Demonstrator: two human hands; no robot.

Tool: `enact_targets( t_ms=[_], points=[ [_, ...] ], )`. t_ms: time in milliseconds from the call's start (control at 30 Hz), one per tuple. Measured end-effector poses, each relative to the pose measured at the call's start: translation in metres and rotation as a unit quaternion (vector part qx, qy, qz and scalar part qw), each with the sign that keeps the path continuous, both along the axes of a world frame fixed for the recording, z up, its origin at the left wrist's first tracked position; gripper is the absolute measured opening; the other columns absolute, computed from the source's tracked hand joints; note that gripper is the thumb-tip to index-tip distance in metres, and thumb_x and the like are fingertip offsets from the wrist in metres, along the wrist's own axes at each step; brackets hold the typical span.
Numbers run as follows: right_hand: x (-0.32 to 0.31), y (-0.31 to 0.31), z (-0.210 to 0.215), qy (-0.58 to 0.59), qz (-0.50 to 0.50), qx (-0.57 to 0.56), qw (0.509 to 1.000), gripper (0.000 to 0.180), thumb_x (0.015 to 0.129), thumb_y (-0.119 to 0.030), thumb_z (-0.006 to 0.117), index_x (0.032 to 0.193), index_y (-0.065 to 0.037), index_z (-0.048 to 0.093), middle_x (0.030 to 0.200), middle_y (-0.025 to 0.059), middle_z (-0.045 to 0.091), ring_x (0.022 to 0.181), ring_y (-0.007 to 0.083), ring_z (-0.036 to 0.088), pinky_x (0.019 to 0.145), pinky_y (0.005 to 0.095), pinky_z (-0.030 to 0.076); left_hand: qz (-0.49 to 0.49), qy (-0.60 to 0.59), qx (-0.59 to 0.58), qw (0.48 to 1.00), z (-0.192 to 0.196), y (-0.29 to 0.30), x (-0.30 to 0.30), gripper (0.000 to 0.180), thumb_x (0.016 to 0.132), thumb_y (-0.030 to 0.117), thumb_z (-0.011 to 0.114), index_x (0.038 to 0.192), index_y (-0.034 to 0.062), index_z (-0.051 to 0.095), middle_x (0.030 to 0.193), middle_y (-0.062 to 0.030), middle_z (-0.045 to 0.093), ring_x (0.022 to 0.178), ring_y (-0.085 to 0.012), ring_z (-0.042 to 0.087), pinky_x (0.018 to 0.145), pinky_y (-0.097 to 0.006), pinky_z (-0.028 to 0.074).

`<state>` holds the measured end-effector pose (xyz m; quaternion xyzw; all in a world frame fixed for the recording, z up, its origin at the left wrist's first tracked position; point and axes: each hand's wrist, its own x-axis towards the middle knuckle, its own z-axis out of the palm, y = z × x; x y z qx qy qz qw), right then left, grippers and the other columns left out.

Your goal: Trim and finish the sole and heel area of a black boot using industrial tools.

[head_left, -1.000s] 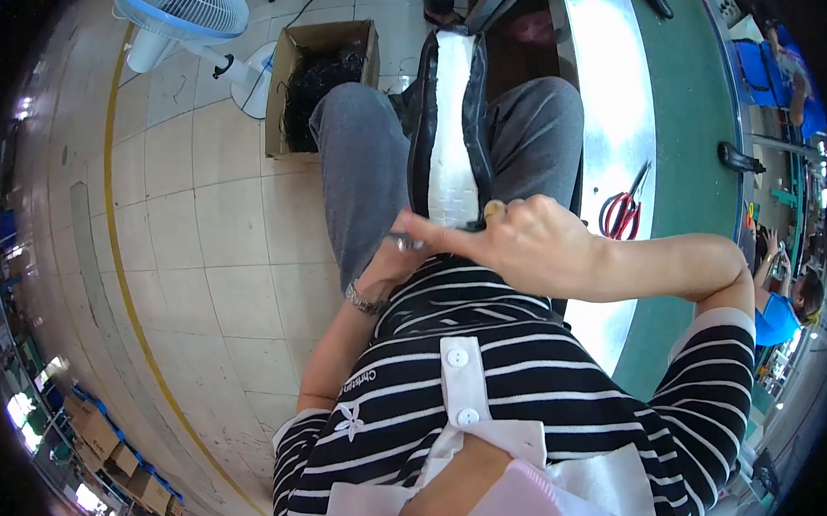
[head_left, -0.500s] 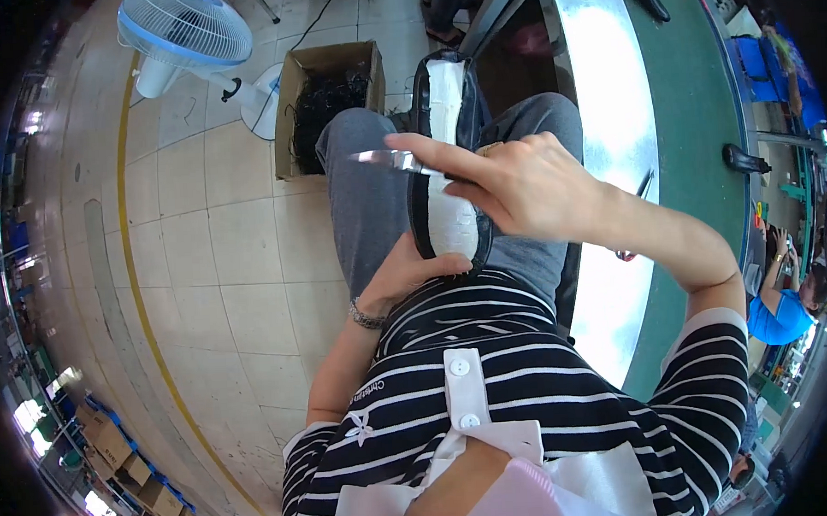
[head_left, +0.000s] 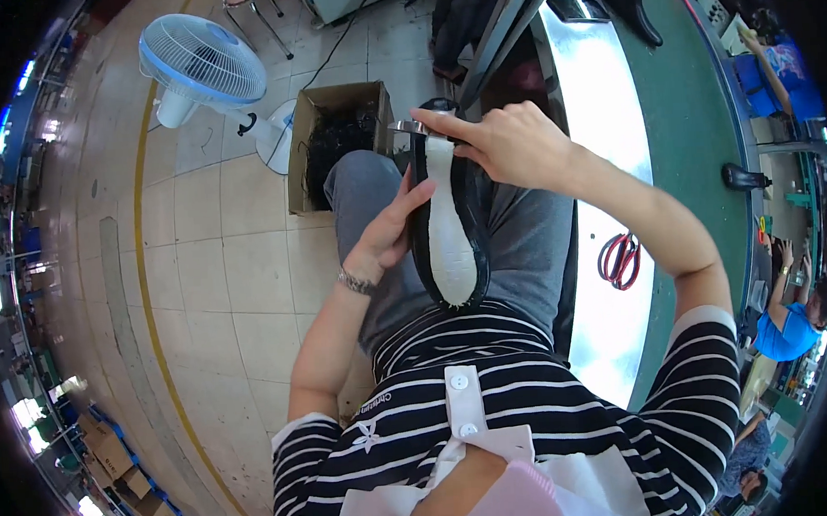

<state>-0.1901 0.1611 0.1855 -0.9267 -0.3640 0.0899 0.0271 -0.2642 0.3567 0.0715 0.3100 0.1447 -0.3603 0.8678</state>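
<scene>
A black shoe upper with a white sole side (head_left: 451, 242) lies bottom-up across my lap, its long axis pointing away from me. On its left side, my left hand (head_left: 389, 227) grips it, thumb laid over the edge of the white bottom. My right hand (head_left: 510, 145) is closed at the far part of the shoe, index finger stretched along a shiny metal tool (head_left: 408, 126). The tool's silver end sticks out to the left; its grip is hidden in my palm, so its exact kind is unclear.
Right of me runs a shiny metal bench strip (head_left: 611, 342) with red-handled scissors (head_left: 619, 262). Beyond it, a green work surface (head_left: 681, 154) bears black shoes (head_left: 629, 9). A cardboard box (head_left: 294, 152) of black scraps and a fan (head_left: 204, 60) stand ahead left. Other people are at the right.
My left hand has moved from the shoe's near end to its left side. The right hand and tool have gone farther away, toward the shoe's far part. The shoe sits nearer my body.
</scene>
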Motion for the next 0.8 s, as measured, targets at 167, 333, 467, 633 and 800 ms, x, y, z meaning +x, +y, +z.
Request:
enact_targets(
  t_ms=[167, 333, 467, 633, 800],
  points=[
    [-0.052, -0.036, -0.005, 0.006, -0.107, 0.22, 0.969, 0.056, 0.093, -0.026, 0.057, 0.146, -0.021, 0.036, 0.059, 0.0127, 0.06, 0.047, 0.0249, 0.061, 0.046, 0.0337, 0.048, -0.11, -0.04, 0.127, 0.985, 0.018, -0.012, 0.009, 0.081, 0.081, 0.018, 0.076, 0.146, 0.0103, 0.028, 0.128, -0.0061, 0.052, 0.116, -0.0162, 0.051, 0.098, -0.031, 0.043],
    [-0.09, -0.069, -0.002, 0.255, -0.396, 0.481, 0.739, 0.035, 0.098, -0.033, 0.05, 0.117, -0.006, 0.06, 0.066, 0.0051, 0.059, 0.063, 0.0166, 0.061, 0.067, 0.0304, 0.048, -0.087, -0.168, 0.122, 0.974, 0.039, -0.013, -0.009, 0.1, 0.072, 0.007, 0.081, 0.151, 0.0102, 0.019, 0.141, -0.008, 0.04, 0.128, -0.0179, 0.04, 0.107, -0.032, 0.033],
    [-0.109, -0.093, -0.033, 0.36, -0.329, 0.595, 0.638, 0.027, 0.096, -0.034, 0.055, 0.096, -0.008, 0.063, 0.074, 0.0031, 0.062, 0.069, 0.0145, 0.061, 0.073, 0.0295, 0.048, -0.11, -0.313, 0.147, 0.932, 0.019, -0.02, -0.011, 0.136, 0.06, -0.001, 0.086, 0.153, 0.0176, -0.011, 0.152, -0.0095, 0.024, 0.137, -0.0189, 0.028, 0.113, -0.033, 0.022],
    [-0.133, -0.09, -0.027, 0.514, -0.346, 0.523, 0.586, 0.023, 0.075, -0.006, 0.075, 0.093, -0.007, 0.06, 0.081, 0.0121, 0.069, 0.069, 0.0148, 0.065, 0.064, 0.0248, 0.052, -0.09, -0.363, 0.088, 0.923, -0.032, -0.035, -0.032, 0.144, 0.059, 0.003, 0.089, 0.15, 0.024, -0.02, 0.152, -0.0099, 0.025, 0.138, -0.0204, 0.028, 0.114, -0.034, 0.021],
    [-0.152, -0.084, -0.043, 0.58, -0.35, 0.454, 0.579, 0.037, 0.099, -0.036, 0.051, 0.098, -0.002, 0.065, 0.067, 0.0044, 0.063, 0.057, 0.0089, 0.059, 0.054, 0.02, 0.045, -0.151, -0.369, 0.137, 0.907, -0.068, -0.032, -0.058, 0.147, 0.054, 0.006, 0.09, 0.149, 0.0233, -0.021, 0.16, -0.0125, 0.002, 0.146, -0.0241, 0.013, 0.117, -0.039, 0.017]
  ],
)
